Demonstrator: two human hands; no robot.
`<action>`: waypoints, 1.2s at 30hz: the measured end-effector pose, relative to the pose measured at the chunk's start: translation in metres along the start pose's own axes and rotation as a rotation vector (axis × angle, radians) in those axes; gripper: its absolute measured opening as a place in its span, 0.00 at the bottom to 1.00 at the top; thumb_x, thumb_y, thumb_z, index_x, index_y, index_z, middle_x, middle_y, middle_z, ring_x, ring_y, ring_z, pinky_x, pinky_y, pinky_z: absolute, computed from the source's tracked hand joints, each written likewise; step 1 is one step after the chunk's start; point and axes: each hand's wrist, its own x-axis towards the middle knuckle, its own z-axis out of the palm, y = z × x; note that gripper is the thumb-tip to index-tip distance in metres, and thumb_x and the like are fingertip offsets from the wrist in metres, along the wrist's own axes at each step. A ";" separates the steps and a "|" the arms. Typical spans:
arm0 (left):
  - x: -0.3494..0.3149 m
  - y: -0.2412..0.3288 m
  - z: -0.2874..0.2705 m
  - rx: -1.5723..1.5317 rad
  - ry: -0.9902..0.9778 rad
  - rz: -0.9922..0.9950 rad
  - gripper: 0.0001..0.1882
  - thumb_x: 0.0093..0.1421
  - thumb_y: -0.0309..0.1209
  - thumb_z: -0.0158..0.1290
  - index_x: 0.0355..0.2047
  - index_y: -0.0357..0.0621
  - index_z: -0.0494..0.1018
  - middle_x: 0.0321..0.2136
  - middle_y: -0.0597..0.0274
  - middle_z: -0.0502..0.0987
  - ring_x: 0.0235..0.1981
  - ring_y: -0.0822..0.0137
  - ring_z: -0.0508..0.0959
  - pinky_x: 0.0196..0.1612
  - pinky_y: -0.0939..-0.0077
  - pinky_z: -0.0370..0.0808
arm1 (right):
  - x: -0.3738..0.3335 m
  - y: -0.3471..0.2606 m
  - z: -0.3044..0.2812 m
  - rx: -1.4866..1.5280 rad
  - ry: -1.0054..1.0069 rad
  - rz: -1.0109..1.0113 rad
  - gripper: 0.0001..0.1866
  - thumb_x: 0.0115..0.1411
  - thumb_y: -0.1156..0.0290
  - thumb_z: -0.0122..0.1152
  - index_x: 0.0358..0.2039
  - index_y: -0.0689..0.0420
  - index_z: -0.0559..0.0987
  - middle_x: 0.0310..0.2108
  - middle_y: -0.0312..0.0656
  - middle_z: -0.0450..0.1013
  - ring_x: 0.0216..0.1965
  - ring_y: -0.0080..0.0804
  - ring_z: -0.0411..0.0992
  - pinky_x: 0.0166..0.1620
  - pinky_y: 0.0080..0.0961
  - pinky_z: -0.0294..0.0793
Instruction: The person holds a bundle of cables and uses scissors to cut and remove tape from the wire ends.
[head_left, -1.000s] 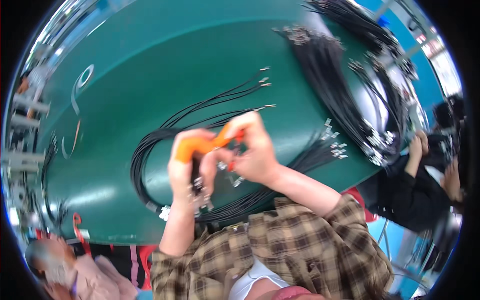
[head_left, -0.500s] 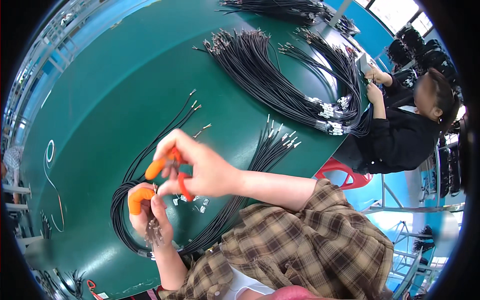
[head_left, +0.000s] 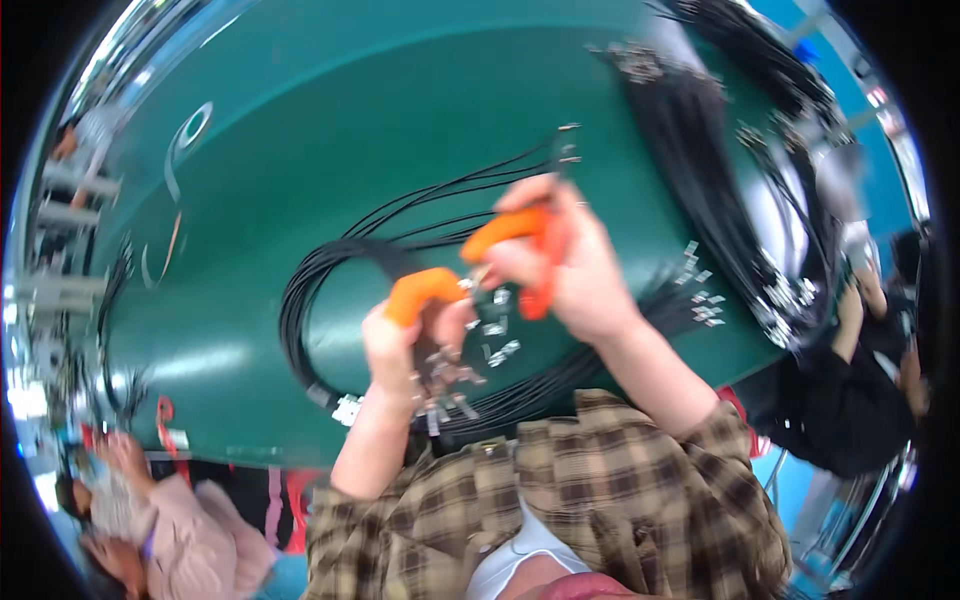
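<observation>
Two brown plaid fabric sleeves [head_left: 690, 450] are showing at the bottom, closest to the camera. The left hand [head_left: 395, 340], wearing an orange rubbery finger cover [head_left: 425, 290], is clamping a bunch of thin cable ends with silvery metal tips [head_left: 445, 375] between thumb and fingers, tips poking out below it, all kinda blurry tbh. The right hand [head_left: 587, 275] is curling around a small red-handled tool [head_left: 540, 275], with its thumb and forefinger hovering just beside the left fingertips. Can't tell if those two are pinching anything. Some small whitish bits [head_left: 505, 350] are lying between the hands on the smooth green tabletop [head_left: 250, 200]. A curved bundle of black cables [head_left: 300, 290] is looping out past the left hand, and a second black bundle with white-tipped ends [head_left: 575, 365] is running under the right forearm. Farther off, a thick black cable bundle [head_left: 680, 150] is lying to the right, a co-worker in black [head_left: 860, 410] is sitting by the edge, and a pale coiled strip [head_left: 195, 125] is resting way over left.
</observation>
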 end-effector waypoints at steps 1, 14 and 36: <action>0.002 0.003 0.000 -0.044 0.005 0.087 0.12 0.54 0.29 0.47 0.34 0.31 0.69 0.22 0.58 0.74 0.22 0.72 0.74 0.27 0.83 0.70 | 0.000 -0.001 -0.002 -0.054 0.038 -0.069 0.15 0.52 0.78 0.57 0.39 0.59 0.63 0.29 0.44 0.71 0.26 0.25 0.72 0.27 0.18 0.71; 0.007 -0.006 -0.003 -0.038 0.043 0.415 0.06 0.52 0.26 0.55 0.28 0.39 0.70 0.18 0.67 0.74 0.13 0.77 0.68 0.15 0.86 0.62 | -0.026 -0.009 -0.027 -0.170 -0.700 0.459 0.32 0.52 0.37 0.49 0.28 0.60 0.71 0.15 0.36 0.68 0.11 0.18 0.65 0.15 0.13 0.62; 0.003 -0.008 -0.002 -0.027 0.076 0.475 0.07 0.47 0.23 0.57 0.26 0.37 0.70 0.18 0.61 0.73 0.14 0.66 0.71 0.16 0.78 0.66 | -0.025 0.005 -0.012 0.010 -0.668 0.515 0.36 0.54 0.37 0.43 0.33 0.65 0.69 0.17 0.38 0.68 0.09 0.18 0.64 0.13 0.12 0.64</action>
